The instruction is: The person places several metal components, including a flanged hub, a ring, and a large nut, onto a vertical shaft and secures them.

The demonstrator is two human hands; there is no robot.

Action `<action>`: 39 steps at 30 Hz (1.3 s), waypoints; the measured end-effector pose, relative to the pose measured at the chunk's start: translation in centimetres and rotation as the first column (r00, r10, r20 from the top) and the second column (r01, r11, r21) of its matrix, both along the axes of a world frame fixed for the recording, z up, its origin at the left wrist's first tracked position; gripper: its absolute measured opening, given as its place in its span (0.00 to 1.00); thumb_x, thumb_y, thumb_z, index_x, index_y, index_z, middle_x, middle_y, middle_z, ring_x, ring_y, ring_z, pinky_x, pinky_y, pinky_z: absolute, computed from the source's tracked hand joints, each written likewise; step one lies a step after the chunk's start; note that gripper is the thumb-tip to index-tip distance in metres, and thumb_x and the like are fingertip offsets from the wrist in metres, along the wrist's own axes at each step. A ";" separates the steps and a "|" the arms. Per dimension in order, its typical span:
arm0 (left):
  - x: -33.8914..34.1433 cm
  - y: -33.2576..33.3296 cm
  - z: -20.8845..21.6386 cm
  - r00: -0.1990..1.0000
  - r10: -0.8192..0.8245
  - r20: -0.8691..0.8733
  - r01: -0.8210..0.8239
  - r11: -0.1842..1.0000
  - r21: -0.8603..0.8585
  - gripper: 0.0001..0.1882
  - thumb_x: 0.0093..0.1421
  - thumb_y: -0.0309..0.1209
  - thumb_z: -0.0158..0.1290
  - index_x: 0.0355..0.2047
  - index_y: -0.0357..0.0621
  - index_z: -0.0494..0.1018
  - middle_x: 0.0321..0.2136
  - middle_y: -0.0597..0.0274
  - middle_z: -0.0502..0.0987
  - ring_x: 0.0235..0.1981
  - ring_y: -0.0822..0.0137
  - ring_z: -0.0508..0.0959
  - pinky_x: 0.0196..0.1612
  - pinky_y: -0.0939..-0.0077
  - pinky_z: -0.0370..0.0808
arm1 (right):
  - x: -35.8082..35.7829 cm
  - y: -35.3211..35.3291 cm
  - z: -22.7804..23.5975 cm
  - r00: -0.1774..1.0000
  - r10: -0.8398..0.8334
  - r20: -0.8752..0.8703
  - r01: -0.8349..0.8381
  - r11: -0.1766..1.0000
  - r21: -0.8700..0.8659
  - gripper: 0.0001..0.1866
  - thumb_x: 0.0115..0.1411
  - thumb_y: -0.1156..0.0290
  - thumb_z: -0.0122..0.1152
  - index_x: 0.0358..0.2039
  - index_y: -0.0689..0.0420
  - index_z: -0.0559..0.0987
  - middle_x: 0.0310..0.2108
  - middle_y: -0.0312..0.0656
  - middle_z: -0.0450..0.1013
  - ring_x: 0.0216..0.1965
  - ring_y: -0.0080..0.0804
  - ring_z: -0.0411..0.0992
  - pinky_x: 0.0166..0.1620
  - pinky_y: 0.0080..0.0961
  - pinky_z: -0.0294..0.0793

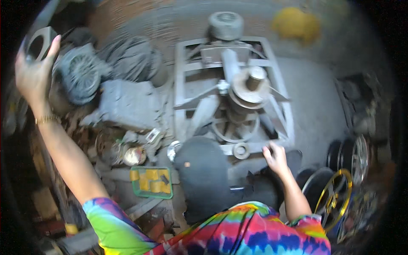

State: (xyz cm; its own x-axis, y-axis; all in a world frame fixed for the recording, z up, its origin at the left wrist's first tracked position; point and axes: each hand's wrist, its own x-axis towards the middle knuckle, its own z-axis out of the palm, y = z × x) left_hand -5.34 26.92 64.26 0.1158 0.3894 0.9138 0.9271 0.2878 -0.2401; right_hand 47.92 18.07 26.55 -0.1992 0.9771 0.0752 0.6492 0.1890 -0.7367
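Note:
My left hand (34,78) is stretched far out to the upper left. It grips a grey block-like piece with a large round hole (41,42), with the thumb along its near side. A dusty finned motor-like part (79,74) stands just right of that hand. My right hand (277,159) hovers near the front right corner of a grey metal frame (180,76). Its fingers are curled, and whether they hold anything is hidden. A small grey ring (241,151) lies left of it, by the frame's front bar. A spindle with a round disc (250,91) rises mid-frame.
A grey motor (226,26) sits at the frame's far end. Shiny wheel rims (360,159) and a gold-edged rim (346,187) stand at right. A green tray (171,195) with yellow blocks lies at left, below a grey casing (127,104). A yellow heap (296,24) is far right.

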 end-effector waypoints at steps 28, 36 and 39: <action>29.5 13.9 -20.8 0.067 -0.276 0.959 0.946 -0.287 -0.149 0.59 0.36 0.33 0.71 0.67 0.50 0.49 0.59 0.49 0.64 0.64 0.57 0.61 0.67 0.62 0.56 | -8.7 16.6 9.6 0.907 -0.223 -0.358 0.360 0.852 0.381 0.50 0.34 0.67 0.76 0.59 0.59 0.61 0.56 0.57 0.63 0.58 0.56 0.64 0.59 0.44 0.65; 20.9 4.0 -27.7 0.017 -0.286 0.958 0.915 0.391 0.101 0.43 0.47 0.43 0.68 0.60 0.46 0.62 0.49 0.53 0.74 0.49 0.60 0.74 0.52 0.63 0.70 | -5.5 19.2 10.4 0.865 0.076 -0.496 0.037 0.976 0.214 0.68 0.29 0.59 0.84 0.67 0.63 0.50 0.60 0.52 0.62 0.61 0.43 0.62 0.64 0.36 0.60; 12.9 -1.2 -38.9 0.076 -0.024 0.997 0.631 0.775 -0.029 0.29 0.52 0.41 0.63 0.52 0.43 0.69 0.42 0.55 0.78 0.43 0.59 0.78 0.49 0.64 0.71 | -5.3 20.2 11.3 0.818 0.258 -0.515 -0.183 0.964 0.193 0.51 0.38 0.64 0.79 0.62 0.63 0.62 0.55 0.46 0.68 0.57 0.36 0.65 0.62 0.32 0.61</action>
State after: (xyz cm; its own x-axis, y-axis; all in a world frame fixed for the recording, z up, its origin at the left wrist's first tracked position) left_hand 7.59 25.70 25.34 -0.4506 0.8760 0.1719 0.4375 0.0488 0.8979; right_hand 42.58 38.26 37.81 -0.3004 0.8858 0.3537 0.0942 0.3965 -0.9132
